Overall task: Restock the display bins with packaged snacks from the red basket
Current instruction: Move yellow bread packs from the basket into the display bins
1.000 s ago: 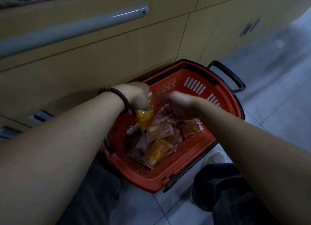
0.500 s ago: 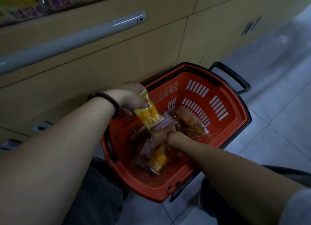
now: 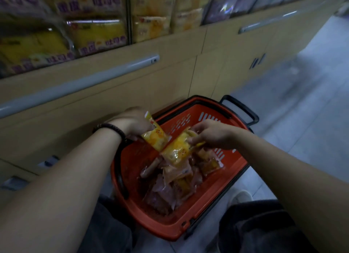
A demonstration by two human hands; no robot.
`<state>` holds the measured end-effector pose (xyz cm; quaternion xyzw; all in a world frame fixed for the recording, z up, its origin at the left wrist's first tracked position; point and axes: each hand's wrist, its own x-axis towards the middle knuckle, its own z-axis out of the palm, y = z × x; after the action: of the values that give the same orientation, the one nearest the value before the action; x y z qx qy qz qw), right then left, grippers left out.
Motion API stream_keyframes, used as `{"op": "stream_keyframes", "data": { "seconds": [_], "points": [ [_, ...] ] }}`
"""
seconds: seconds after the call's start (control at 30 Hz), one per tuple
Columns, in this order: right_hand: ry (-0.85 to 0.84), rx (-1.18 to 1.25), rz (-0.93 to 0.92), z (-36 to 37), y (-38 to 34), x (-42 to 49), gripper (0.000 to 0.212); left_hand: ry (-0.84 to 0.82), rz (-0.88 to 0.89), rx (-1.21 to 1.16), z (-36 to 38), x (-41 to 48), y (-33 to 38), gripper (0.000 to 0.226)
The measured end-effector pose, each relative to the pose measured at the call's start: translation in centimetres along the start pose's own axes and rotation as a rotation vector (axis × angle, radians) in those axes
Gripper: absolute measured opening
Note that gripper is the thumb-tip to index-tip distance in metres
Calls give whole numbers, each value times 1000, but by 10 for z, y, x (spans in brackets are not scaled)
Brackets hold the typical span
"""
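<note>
The red basket (image 3: 190,225) stands on the floor between my knees, holding several orange, yellow and pink snack packets (image 3: 175,182). My left hand (image 3: 132,123), a dark bead bracelet on its wrist, grips a yellow snack packet (image 3: 155,136) above the basket's left rim. My right hand (image 3: 213,132) pinches a second yellow packet (image 3: 178,150) by its upper end, lifted just above the pile. The two held packets nearly touch. Display bins (image 3: 94,26) with yellow packaged snacks fill the shelf above.
A beige cabinet front (image 3: 170,73) with grey bar handles (image 3: 79,82) runs behind the basket. The basket's black handle (image 3: 239,107) sticks up at its far side. Grey tiled floor (image 3: 302,111) stretches to the right. My dark trouser legs flank the basket.
My right hand came up out of the pile holding a yellow packet and moved toward my left hand. The view tilted up, showing the display bins.
</note>
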<state>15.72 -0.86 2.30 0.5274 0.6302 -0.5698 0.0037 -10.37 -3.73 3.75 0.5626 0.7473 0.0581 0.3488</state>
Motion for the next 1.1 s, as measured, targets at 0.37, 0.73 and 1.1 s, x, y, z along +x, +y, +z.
{"op": "stream_keyframes", "data": {
  "seconds": [0.37,0.73,1.1],
  "points": [
    [339,631,-290,-26,-29,-32,30,111,93,-740,1,-12,15,27],
    [782,236,-595,-12,-48,-33,35,3,226,-1075,11,-45,69,35],
    [858,-499,-796,-24,-50,-54,70,257,233,-974,7,-41,62,90]
  ]
}}
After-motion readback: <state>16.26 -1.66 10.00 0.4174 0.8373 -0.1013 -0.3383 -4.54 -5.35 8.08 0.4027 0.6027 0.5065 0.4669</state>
